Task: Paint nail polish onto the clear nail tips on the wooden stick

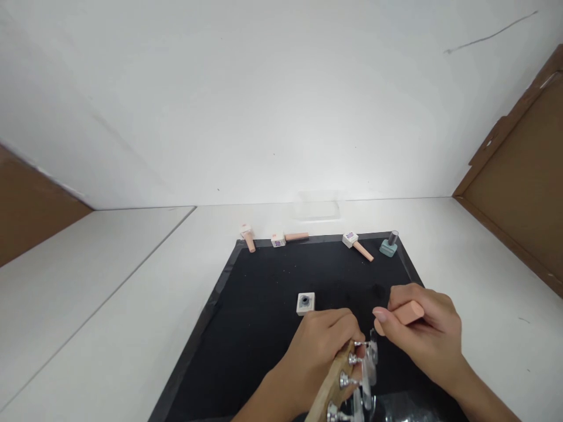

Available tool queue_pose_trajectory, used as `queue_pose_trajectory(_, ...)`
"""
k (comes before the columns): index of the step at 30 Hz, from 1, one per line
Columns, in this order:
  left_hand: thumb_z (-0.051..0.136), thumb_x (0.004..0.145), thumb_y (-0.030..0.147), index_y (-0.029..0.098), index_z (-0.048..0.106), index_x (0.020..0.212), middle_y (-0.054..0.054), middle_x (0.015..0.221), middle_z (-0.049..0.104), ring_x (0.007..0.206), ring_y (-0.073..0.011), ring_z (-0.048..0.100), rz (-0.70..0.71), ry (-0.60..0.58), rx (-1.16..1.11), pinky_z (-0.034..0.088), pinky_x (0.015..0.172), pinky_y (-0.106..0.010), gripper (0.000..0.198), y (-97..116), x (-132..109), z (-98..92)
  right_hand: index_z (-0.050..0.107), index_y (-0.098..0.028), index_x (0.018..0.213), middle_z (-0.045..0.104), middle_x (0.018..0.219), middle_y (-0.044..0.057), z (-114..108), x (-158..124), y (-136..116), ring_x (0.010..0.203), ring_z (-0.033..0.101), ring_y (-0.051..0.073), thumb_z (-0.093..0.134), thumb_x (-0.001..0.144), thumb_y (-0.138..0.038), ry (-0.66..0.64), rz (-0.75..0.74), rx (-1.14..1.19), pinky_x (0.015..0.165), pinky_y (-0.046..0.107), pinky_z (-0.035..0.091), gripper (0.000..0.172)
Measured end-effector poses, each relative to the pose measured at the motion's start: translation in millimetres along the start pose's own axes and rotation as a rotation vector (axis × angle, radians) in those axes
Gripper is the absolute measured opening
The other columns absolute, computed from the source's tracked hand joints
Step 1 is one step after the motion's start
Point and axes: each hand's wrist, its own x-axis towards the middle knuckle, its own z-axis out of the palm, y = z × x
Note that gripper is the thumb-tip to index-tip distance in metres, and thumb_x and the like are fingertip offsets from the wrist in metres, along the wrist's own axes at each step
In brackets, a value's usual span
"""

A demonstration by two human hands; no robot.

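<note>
My left hand point(323, 346) is closed around the far end of a wooden strip point(332, 384) that rises from the bottom edge. Silver metal stems point(347, 381) stick out of the strip's right side and carry clear nail tips point(367, 372). In my closed right hand point(428, 331) is the peach cap of a nail polish brush point(407, 315), held near the strip's far end; its bristles are hidden, so I cannot tell whether they touch a tip. Just beyond my left hand, a white nail polish bottle point(299, 306) stands uncapped, its dark neck facing up.
A black mat point(259, 293) with taped edges lies on a white table point(475, 258). Along its far edge are three white bottles with peach caps point(278, 239) and a teal bottle with a grey cap point(389, 248). Brown cardboard panels point(523, 170) stand at both sides.
</note>
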Motion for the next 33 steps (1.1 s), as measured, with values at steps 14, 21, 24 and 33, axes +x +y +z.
queue_pose_trajectory(14,0.05,0.073,0.013,0.02,0.042,0.072,0.003,0.06,0.05,0.05,-0.0081,0.045,0.032,-0.002,0.014,0.03,0.047,-0.02,0.01,-3.8,7.5,0.5,0.034,-0.022,0.054,0.036,0.042,-0.009,-0.6,3.0,-2.7,0.034,0.03,0.006,0.057,0.077,-0.013,-0.118,0.017,0.08,0.032,0.019,0.027,0.034)
queue_pose_trajectory(21,0.049,0.071,0.015,0.02,0.041,0.072,0.002,0.06,0.05,0.05,-0.009,0.044,0.022,-0.007,0.014,0.03,0.048,-0.021,0.009,-6.2,3.4,0.6,0.039,-0.022,0.057,0.036,0.046,-0.007,2.4,0.2,-0.3,0.038,0.031,0.008,0.059,0.075,-0.008,-0.039,-0.06,0.057,0.034,0.02,0.027,0.031)
queue_pose_trajectory(24,0.049,0.07,0.012,0.02,0.042,0.072,0.003,0.059,0.05,0.049,-0.0086,0.044,0.034,0.001,0.021,0.03,0.048,-0.02,0.011,-4.8,3.6,-1.1,0.04,-0.022,0.058,0.037,0.046,-0.008,3.3,-2.0,-0.4,0.037,0.032,0.007,0.06,0.075,-0.007,-0.009,-0.035,0.067,0.034,0.019,0.028,0.029)
queue_pose_trajectory(33,0.047,0.073,0.009,0.019,0.039,0.07,0.005,0.059,0.042,0.048,-0.0069,0.037,0.072,0.05,0.068,0.025,0.046,-0.019,0.014,-3.5,8.8,-0.6,0.034,-0.022,0.055,0.036,0.041,-0.01,2.3,1.5,-4.0,0.031,0.032,0.005,0.055,0.076,-0.007,-0.07,-0.008,0.11,0.032,0.017,0.028,0.033)
